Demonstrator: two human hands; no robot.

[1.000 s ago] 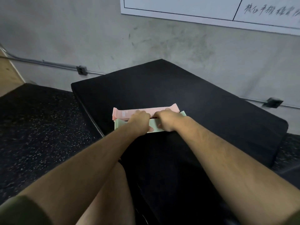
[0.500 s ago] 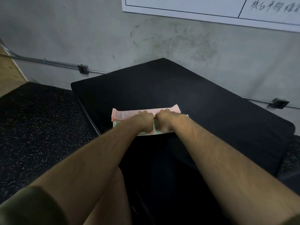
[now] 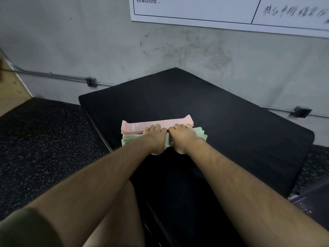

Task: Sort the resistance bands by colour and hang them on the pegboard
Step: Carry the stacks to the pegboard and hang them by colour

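Head view showed the left hand (image 3: 156, 139) and right hand (image 3: 184, 138) side by side, both clutching the green bands (image 3: 200, 134); the pink bands (image 3: 135, 126) lay just behind on a black mat (image 3: 178, 97).

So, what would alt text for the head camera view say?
A person's left hand and right hand grip a stack of green bands on a black mat; a pink stack lies just behind, near a grey wall.

Gym: speckled rubber floor (image 3: 41, 148), black mat (image 3: 222, 122), training whiteboard (image 3: 213, 11).
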